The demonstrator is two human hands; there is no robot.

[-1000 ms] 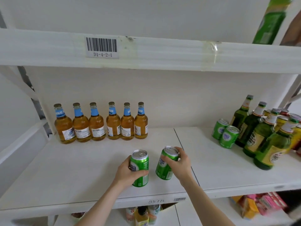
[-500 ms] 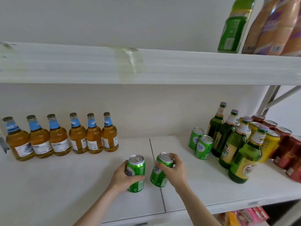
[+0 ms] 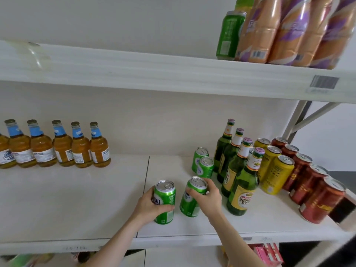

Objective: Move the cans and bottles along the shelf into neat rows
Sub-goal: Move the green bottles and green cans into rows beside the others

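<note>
left hand (image 3: 149, 204): wrapped around left green can (image 3: 164, 202), fingers across the front, can upright on shelf (image 3: 77, 205)
right hand (image 3: 209, 199): clamped over upper side of right green can (image 3: 190, 197), can tilted a little, top leaning right
held cans: near each other, small gap between, just right of the seam in the shelf board, toward front edge
two more green cans (image 3: 202, 160): farther back and right, touching, one in front of the other
green bottles (image 3: 238, 170): four in a line running back to front, just right of the green cans, front one close to right hand
yellow cans (image 3: 273, 168): row beside the green bottles
red cans (image 3: 312, 184): row at far right, reaching the front edge
amber bottles (image 3: 63, 147): blue neck labels, row along back wall at left, well apart from the hands
upper shelf (image 3: 173, 72): orange-purple bottles (image 3: 285, 29) and a green bottle (image 3: 229, 33) at right, barcode label (image 3: 323, 81) on edge
</note>
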